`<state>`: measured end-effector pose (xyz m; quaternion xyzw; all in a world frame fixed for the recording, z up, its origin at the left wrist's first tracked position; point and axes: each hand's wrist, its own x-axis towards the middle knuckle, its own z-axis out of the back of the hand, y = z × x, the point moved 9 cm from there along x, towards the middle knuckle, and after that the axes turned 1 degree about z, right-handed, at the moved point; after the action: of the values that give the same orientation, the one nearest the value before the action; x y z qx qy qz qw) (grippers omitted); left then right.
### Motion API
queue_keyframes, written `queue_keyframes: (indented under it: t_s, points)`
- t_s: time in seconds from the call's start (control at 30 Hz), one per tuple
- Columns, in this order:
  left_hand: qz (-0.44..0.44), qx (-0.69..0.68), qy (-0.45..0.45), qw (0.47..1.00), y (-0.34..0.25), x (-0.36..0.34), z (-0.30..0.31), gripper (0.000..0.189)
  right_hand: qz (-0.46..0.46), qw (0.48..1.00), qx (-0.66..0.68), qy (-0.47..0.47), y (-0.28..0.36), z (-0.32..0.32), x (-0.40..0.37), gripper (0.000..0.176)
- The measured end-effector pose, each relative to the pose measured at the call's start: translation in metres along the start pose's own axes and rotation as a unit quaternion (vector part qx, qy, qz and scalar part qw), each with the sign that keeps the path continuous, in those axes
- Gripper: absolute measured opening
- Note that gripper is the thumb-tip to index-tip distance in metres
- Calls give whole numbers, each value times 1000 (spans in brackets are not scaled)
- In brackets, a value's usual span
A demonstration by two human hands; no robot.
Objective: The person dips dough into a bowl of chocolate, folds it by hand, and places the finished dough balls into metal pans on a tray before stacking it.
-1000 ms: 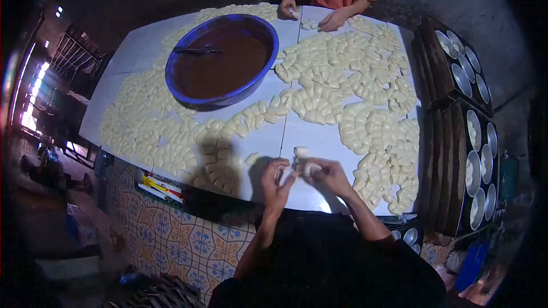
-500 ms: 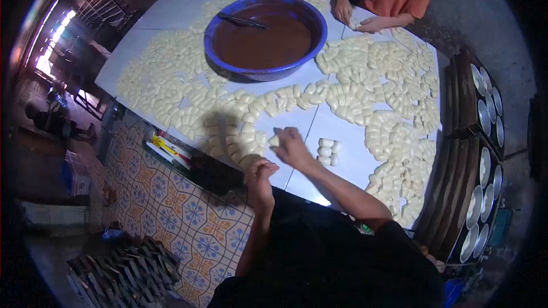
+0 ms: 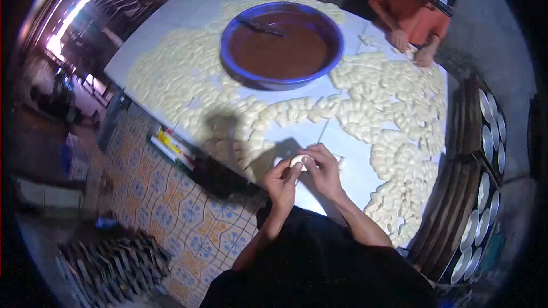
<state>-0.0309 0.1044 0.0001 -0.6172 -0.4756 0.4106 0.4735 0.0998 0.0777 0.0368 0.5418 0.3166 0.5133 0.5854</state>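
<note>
In the head view, a round blue basin (image 3: 279, 84) is holding smooth brown paste (image 3: 279, 58), with a dark utensil (image 3: 260, 27) resting inside; at the right, dark stacked trays (image 3: 442, 217) are carrying round metal pans (image 3: 483, 191). Plump, pale dough pieces (image 3: 394, 91) are covering much of the white worktop (image 3: 353, 154). Over its near side, the left hand (image 3: 281, 188) and right hand (image 3: 325, 174) are pinching one small rounded dough lump (image 3: 300, 162) between their fingertips.

I see smooth, satiny dough (image 3: 298, 161), a glossy, plastic-looking basin (image 3: 279, 84), a sleek tabletop (image 3: 165, 16), shiny metal tins (image 3: 487, 140), matt clothing (image 3: 331, 268) and glazed-looking floor tiles (image 3: 188, 219).
</note>
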Motion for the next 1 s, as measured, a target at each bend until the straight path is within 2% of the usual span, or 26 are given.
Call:
queue_keyframes:
  t_s: [0.03,0.07,0.13,0.17,0.2,0.27,0.3,0.33,0.4,0.43,0.47,0.5,0.53,0.57,0.6,0.63,0.67,0.7,0.8,0.87,0.93,0.97,1.0]
  points:
    - [4,-53,-27,998,4,4,-5,16,-3,996,89,-27,-11,8,6,23]
    - [12,-8,9,1000,4,6,-15,14,-5,983,178,-52,-14,14,13,25]
    - [23,84,75,993,1,10,-27,13,81,995,50,35,13,13,15,24]
    - [86,-233,152,957,14,12,-51,11,120,990,-14,78,26,8,14,24]
    - [204,-434,182,858,26,12,-62,18,104,991,50,66,15,12,13,28]
    - [296,-538,188,767,26,7,-90,23,126,991,-25,31,5,28,20,48]
    - [295,-506,161,794,36,12,-94,41,60,994,79,39,-10,35,23,54]
    - [294,-565,259,726,16,14,-110,69,-9,981,186,45,-26,41,20,60]
    - [220,-529,442,690,-51,33,-148,88,-72,964,245,73,-58,45,14,83]
    - [207,-460,430,749,-43,65,-152,91,-104,953,273,84,-73,48,11,95]
    - [187,-387,413,803,-33,105,-151,94,-38,960,276,37,-61,57,20,99]
    - [132,-193,362,902,-27,156,-144,92,-60,969,235,43,-54,61,23,101]
    - [74,12,286,955,-28,207,-132,91,-83,964,250,26,-59,62,25,100]
    - [17,185,250,950,-36,250,-132,84,-107,958,266,8,-65,63,25,100]
    - [-38,354,204,912,-37,282,-129,78,-130,950,284,-11,-71,62,24,99]
    - [-133,466,104,869,6,319,-116,72,-130,945,296,-36,-84,62,25,99]
    - [-87,520,188,829,16,325,-125,69,-189,921,339,-31,-93,56,20,96]
    - [-49,564,274,778,26,329,-132,68,-175,919,350,-49,-96,56,24,96]
    - [43,523,318,790,39,319,-123,74,-145,910,381,-75,-137,52,25,88]
    - [-78,573,306,756,-13,264,-132,79,-138,916,362,-108,-146,54,22,82]
    - [-56,514,287,806,-45,241,-134,73,-155,918,353,-90,-111,59,26,61]
    - [67,271,389,878,22,240,-126,79,-136,898,411,-84,-97,56,31,60]
    - [171,125,396,893,28,214,-126,85,-118,873,468,-76,-87,53,36,60]
